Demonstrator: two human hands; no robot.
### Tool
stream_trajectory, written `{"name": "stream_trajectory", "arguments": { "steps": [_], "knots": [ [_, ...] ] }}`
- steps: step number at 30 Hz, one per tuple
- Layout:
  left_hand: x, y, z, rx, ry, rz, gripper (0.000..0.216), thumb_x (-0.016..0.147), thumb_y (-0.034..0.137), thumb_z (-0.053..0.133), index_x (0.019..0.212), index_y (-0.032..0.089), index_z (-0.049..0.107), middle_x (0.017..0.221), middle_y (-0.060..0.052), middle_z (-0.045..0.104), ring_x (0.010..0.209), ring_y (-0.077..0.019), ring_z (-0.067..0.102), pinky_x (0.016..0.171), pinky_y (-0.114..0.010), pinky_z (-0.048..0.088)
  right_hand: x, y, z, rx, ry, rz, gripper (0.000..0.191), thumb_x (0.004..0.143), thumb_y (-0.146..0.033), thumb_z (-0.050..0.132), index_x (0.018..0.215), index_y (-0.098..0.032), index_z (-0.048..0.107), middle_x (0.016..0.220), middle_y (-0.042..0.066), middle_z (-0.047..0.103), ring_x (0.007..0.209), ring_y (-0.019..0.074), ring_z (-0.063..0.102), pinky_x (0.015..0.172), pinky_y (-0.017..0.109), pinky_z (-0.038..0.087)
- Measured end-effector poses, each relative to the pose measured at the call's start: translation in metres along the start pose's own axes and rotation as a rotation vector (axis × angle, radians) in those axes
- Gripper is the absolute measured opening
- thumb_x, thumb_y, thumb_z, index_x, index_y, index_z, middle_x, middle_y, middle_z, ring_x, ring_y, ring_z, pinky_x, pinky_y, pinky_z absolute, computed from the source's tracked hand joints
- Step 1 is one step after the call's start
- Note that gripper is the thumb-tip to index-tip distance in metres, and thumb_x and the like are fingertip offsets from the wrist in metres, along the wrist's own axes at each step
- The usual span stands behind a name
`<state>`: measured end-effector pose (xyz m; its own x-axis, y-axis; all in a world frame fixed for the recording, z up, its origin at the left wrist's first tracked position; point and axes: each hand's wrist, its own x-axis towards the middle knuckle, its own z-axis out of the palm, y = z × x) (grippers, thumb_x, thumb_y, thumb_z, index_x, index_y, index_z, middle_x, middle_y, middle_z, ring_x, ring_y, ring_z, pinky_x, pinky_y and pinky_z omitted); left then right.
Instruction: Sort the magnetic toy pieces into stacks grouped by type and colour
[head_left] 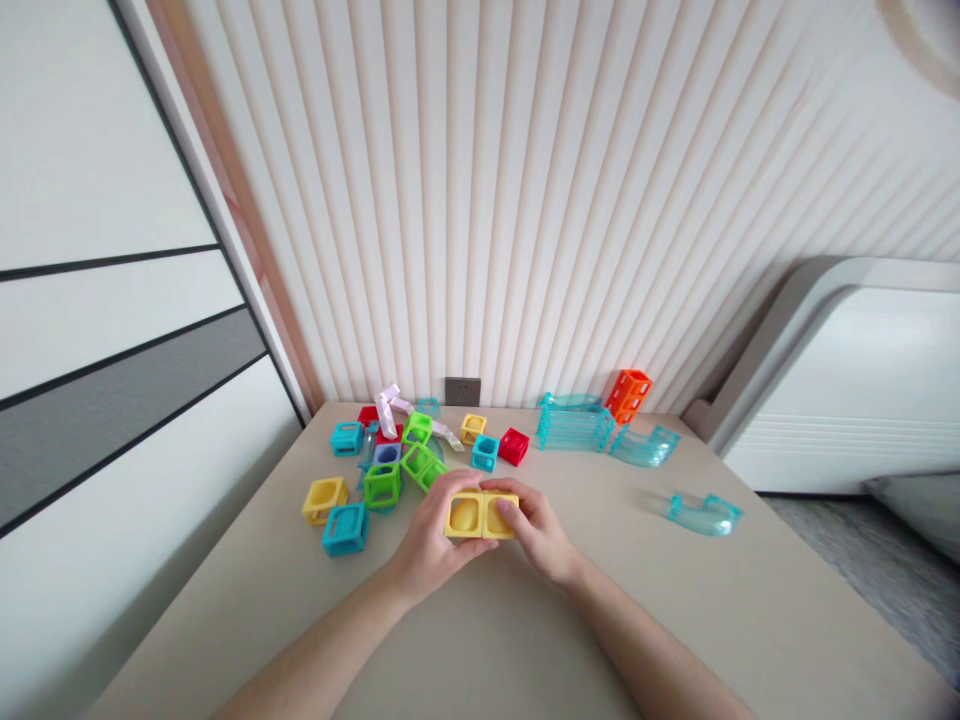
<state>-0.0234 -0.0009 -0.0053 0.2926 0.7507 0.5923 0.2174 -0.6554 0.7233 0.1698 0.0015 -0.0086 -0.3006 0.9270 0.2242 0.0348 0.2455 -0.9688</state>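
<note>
Two yellow cube blocks [465,516] are side by side, face to face, between my hands above the near middle of the table. My left hand [435,530] wraps the left block, its thumb along the lower edge. My right hand [541,530] grips the right block, with the thumb pressed on its front face. Just beyond my left hand lies a joined pair of green cube blocks [424,466]. A blue cube block [485,453], a red cube block [514,446] and another yellow cube block [473,429] sit behind my hands.
Left on the table [480,640] is a pile of coloured blocks, with a blue block [346,529] nearest. White angled pieces [386,410] lie on it. At right stand an orange block stack [628,396] and clear blue track pieces [576,428]; a curved one [705,514] lies nearer.
</note>
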Motion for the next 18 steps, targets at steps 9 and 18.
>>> {"name": "stream_trajectory", "arguments": {
  "steps": [9, 18],
  "knots": [
    [0.005, 0.002, -0.006, 0.077, -0.002, 0.219, 0.053, 0.074, 0.032, 0.083, 0.117, 0.025, 0.053, 0.108, -0.007, 0.067, 0.105, -0.0260, 0.065, 0.093, -0.042, 0.055, -0.002, -0.012, -0.001, -0.079, -0.057, -0.080, 0.038, 0.095, -0.052, 0.050, 0.113, -0.021, 0.065, 0.104, 0.008, 0.068, 0.088, 0.0214, 0.063, 0.074, 0.031, 0.051],
    [0.004, 0.003, -0.005, 0.097, 0.024, 0.274, 0.053, 0.076, 0.030, 0.081, 0.118, 0.023, 0.051, 0.107, -0.010, 0.066, 0.103, -0.0257, 0.065, 0.089, -0.041, 0.056, -0.005, -0.005, 0.001, -0.067, -0.018, -0.133, 0.052, 0.099, -0.058, 0.035, 0.139, -0.026, 0.044, 0.080, 0.000, 0.060, 0.066, 0.0165, 0.056, 0.060, 0.028, 0.046]
  ]
}}
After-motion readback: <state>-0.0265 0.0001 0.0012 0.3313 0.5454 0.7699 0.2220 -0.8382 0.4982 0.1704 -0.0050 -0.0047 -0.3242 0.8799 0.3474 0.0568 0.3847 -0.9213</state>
